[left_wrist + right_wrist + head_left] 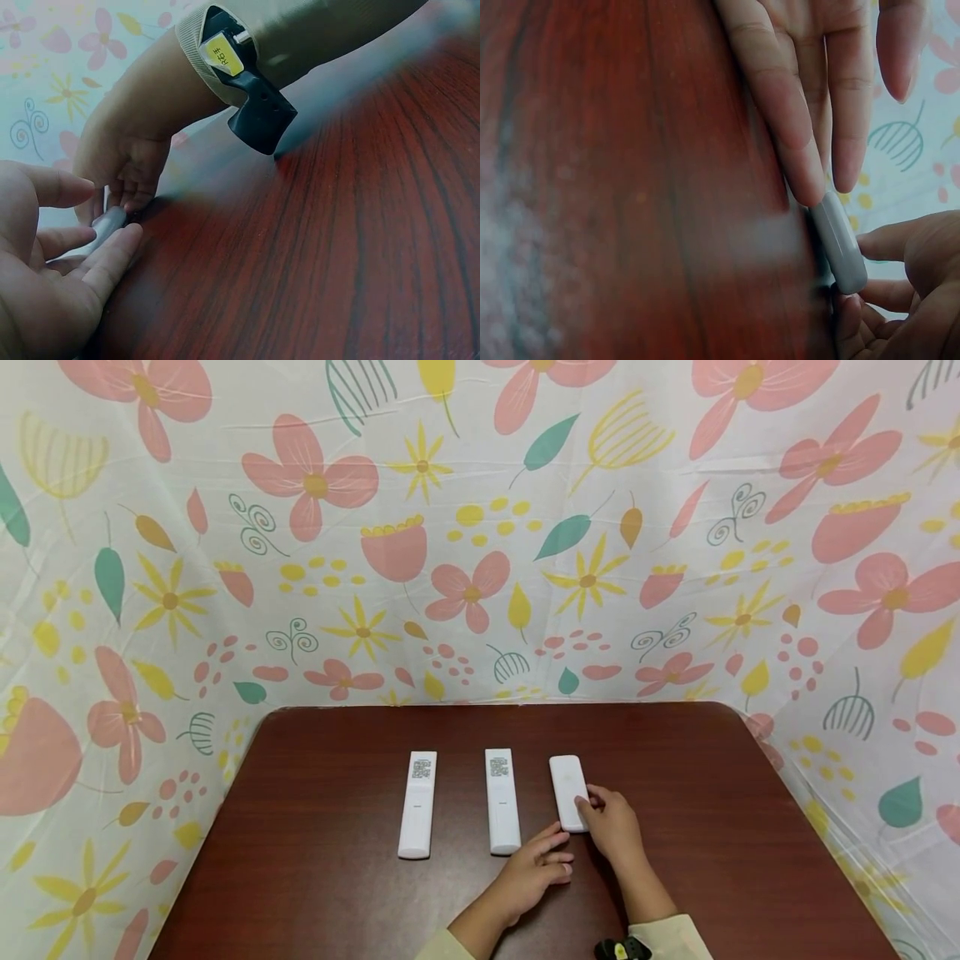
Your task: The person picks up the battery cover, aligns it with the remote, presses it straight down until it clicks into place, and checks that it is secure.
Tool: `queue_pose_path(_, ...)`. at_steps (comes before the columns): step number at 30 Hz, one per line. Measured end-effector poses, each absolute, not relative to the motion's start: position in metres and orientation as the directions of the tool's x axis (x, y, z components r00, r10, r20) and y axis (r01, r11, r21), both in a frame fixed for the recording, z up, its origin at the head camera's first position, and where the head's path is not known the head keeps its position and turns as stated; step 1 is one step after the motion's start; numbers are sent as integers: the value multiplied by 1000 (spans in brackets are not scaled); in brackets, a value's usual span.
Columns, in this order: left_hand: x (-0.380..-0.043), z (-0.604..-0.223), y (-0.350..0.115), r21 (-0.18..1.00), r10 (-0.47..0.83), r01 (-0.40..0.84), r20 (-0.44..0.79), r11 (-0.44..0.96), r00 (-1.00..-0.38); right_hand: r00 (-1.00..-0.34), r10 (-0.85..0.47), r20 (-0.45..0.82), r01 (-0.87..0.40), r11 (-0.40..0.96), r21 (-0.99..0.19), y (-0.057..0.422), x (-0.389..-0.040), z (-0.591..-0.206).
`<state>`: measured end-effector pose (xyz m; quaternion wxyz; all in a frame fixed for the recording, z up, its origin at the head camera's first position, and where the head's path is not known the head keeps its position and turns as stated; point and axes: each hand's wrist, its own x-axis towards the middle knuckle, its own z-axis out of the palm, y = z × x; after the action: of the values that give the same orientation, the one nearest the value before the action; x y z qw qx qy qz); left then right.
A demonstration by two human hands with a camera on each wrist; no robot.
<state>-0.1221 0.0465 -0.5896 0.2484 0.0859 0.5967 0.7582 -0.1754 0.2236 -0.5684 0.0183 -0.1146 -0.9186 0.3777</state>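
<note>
A plain white remote control [567,785] with rounded corners lies on the table at the right of a row of three. My right hand [617,828] pinches its near right side, thumb on the upper face and fingers along the edge. In the right wrist view the remote's end [840,244] shows between the two hands. My left hand [529,870] is at the near end, its fingers fairly straight and spread, fingertips right at the remote's edge. Left of it lie two longer white remotes, a middle one [503,818] and a left one [417,818], each with dark print near the far end.
The dark red-brown wooden table [315,877] has rounded far corners. A white cloth [480,527] with pink, yellow and green flower prints hangs behind it and along both sides. A black wrist mount [259,112] with a yellow label sits at the right sleeve cuff.
</note>
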Motion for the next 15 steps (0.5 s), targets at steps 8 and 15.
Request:
queue_pose_path(8,-122,-590,47,951,471,-262,-159,-161,-867,-970,239,-45,200,674,-711,223,-173,-568)
queue_pose_path(15,-121,-591,47,950,464,-270,-171,-154,-869,-969,244,-36,195,668,-719,224,-173,-570)
